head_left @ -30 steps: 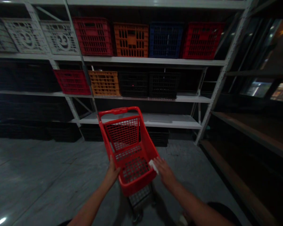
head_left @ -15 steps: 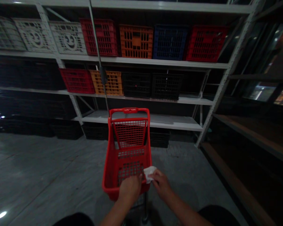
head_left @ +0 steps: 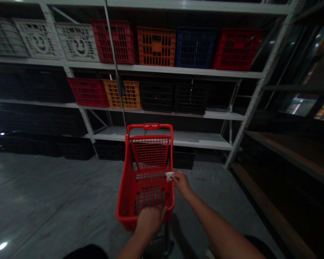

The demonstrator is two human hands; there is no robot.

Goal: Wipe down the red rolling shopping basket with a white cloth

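Note:
A red plastic shopping cart (head_left: pixel 123 196) stands in front of me, its handle at the far end. My left hand (head_left: pixel 150 221) is closed over the near rim of the basket, with the fingertips partly hidden inside it. On the right side of the cart, about halfway along, my right hand (head_left: pixel 181 181) pinches a crumpled white tissue (head_left: pixel 170 176) at the rim. Part of the tissue hangs over the inner side of the basket wall. Below the basket, the cart's dark legs and a wheel are dimly visible.
Behind the cart stands a white metal rack (head_left: pixel 162 140) with red, orange (head_left: pixel 156 46), blue (head_left: pixel 196 48), black and white crates. A thin pole (head_left: pixel 113 54) rises behind the cart. Dark shelving (head_left: pixel 280 180) runs along the right. The floor is grey concrete (head_left: pixel 56 194).
My right hand has moved forward along the cart's right rim, taking the tissue toward the handle end. The left hand keeps its place on the near rim.

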